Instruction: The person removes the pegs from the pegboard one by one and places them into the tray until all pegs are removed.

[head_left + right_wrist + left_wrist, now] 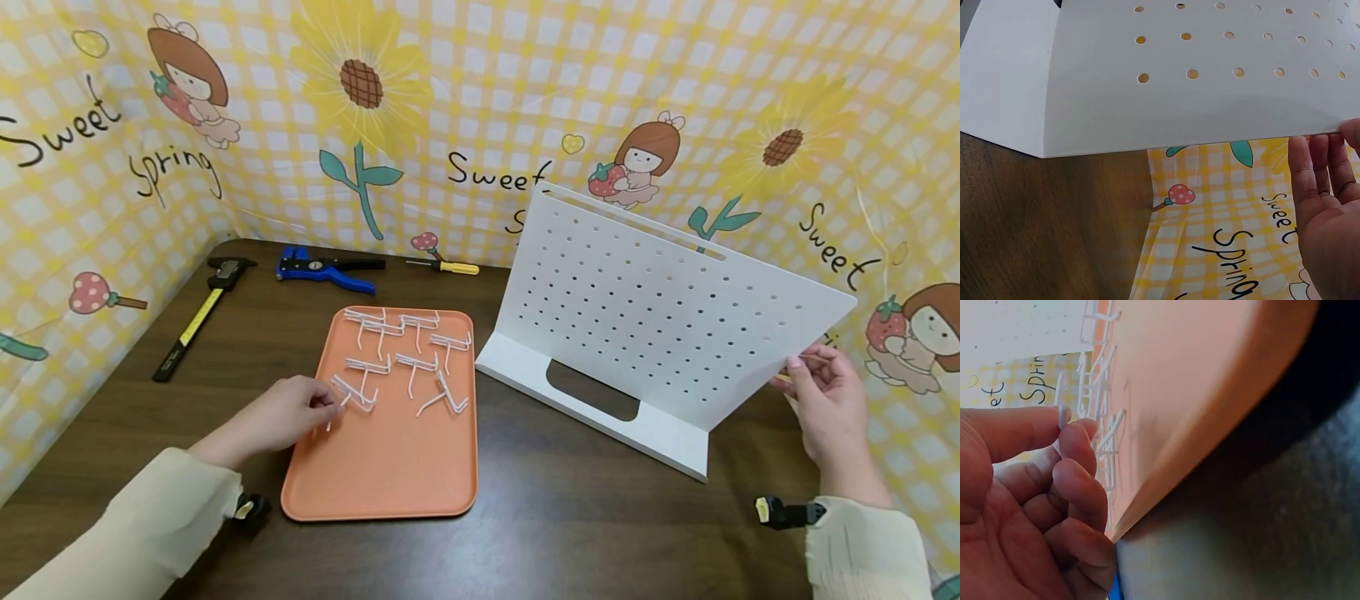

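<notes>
My left hand [288, 414] is over the left side of an orange tray [382, 471]. Its thumb and index finger pinch a white wire pegboard hook [358, 394]; the left wrist view shows the hook's white tip [1063, 417] between them. Several more white hooks [416, 365] lie on the upper half of the tray. To the right, a white pegboard [637, 325] with rows of holes stands tilted on its base. My right hand [831, 408] holds the board's right edge, thumb in front and fingers behind, as the right wrist view also shows.
Along the back of the dark wooden table [570, 533] lie blue wire strippers [326, 269] and a yellow-handled screwdriver [457, 267]. A black and yellow caliper [201, 317] is at the left. Patterned cloth [480, 108] hangs behind and at the sides.
</notes>
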Motion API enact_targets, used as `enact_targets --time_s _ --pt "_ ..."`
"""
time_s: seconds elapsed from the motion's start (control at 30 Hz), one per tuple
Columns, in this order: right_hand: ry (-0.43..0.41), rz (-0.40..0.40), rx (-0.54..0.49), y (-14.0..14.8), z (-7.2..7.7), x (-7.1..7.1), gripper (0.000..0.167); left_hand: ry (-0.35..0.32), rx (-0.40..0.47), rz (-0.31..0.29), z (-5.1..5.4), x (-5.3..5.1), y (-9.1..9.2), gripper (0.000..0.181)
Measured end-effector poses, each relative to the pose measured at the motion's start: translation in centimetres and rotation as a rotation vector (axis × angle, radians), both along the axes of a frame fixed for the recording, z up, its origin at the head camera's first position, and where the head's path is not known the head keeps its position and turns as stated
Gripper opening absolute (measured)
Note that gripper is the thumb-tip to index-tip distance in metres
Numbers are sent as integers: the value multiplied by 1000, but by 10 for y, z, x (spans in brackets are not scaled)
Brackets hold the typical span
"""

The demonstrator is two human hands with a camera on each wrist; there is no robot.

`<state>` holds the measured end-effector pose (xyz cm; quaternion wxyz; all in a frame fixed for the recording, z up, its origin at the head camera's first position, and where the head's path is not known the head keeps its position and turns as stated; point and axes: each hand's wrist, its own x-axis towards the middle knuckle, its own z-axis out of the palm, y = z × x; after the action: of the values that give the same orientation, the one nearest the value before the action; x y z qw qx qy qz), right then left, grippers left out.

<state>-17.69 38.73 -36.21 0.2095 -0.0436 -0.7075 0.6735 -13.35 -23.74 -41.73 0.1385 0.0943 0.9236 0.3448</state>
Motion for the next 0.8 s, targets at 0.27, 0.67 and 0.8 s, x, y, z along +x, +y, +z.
enact_targets --time_s 0.27,0.67,0.8 --pt "4 0 0 1 2 0 20 0 -52 1 -5 -2 4 19" --pt "3 1 28 -1 -1 3 19 51 -131 10 -9 -5 12 25" --pt "-1 -4 26 0 0 3 19 46 -135 3 -8 -7 13 22"
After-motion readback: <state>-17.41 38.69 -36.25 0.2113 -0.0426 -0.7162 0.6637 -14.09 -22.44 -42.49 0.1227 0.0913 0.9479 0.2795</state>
